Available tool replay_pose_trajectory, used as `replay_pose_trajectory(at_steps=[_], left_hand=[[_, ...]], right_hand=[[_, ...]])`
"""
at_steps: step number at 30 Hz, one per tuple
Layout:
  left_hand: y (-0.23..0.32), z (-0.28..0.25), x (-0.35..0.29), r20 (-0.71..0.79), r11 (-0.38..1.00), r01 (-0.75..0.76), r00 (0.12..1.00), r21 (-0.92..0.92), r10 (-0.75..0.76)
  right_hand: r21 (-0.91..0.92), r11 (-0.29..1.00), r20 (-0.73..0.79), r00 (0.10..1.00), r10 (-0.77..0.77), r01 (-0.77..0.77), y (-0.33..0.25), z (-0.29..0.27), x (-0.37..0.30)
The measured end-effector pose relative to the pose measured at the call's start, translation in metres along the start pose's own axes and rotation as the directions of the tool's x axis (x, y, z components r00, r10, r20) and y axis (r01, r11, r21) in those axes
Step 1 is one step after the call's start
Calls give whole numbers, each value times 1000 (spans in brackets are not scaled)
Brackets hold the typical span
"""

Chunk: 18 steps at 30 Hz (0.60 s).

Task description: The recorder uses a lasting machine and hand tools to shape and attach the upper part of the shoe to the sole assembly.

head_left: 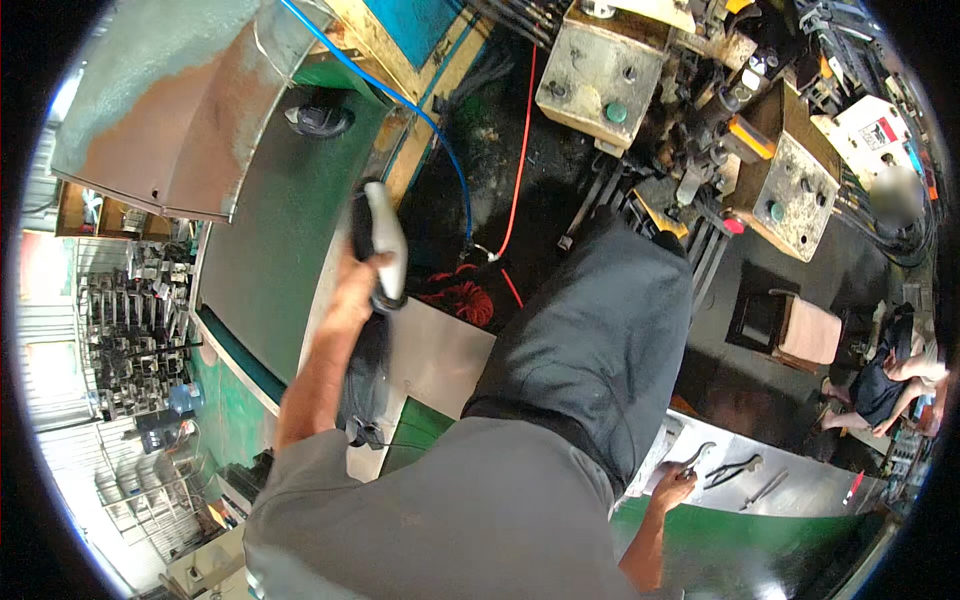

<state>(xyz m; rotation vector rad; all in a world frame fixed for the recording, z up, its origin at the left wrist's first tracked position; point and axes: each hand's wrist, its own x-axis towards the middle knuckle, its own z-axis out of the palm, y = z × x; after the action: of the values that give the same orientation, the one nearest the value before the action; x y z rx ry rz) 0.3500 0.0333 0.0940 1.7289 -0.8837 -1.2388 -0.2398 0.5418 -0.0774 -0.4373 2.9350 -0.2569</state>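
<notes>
My left hand [352, 290] is closed around a shoe [388, 235], black with a pale, sole-like side, smeared by motion. It is held up beside a green-topped bench. Another black shoe [322, 120] lies on the green mat [280, 200]. At the lower right, my right hand [672, 489] has its fingers curled at a curved metal hand tool [698, 458], whose kind is partly hidden. Beside it on a metal tray-like surface [815, 482] lie black-handled pliers [733, 470] and a slim straight tool [765, 488].
Machine control boxes [605, 75] with knobs and levers stand ahead. A blue hose [440, 130] and a red hose [520, 150] run down to a red coil [465, 298]. A cushioned stool [808, 330] and a seated person [895, 380] are at the right. A rusty metal hood [170, 110] overhangs the left.
</notes>
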Motion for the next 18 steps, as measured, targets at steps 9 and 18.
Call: replay_pose_trajectory(at_steps=[9,18], left_hand=[[29,-41,182,71,875,-110,994,471,87],[-36,309,-21,872,972,-233,467,-41,149]], right_hand=[[82,980,-172,971,-166,182,7,3,-6],[631,754,-46,978,-201,185,-241,-35,-45]])
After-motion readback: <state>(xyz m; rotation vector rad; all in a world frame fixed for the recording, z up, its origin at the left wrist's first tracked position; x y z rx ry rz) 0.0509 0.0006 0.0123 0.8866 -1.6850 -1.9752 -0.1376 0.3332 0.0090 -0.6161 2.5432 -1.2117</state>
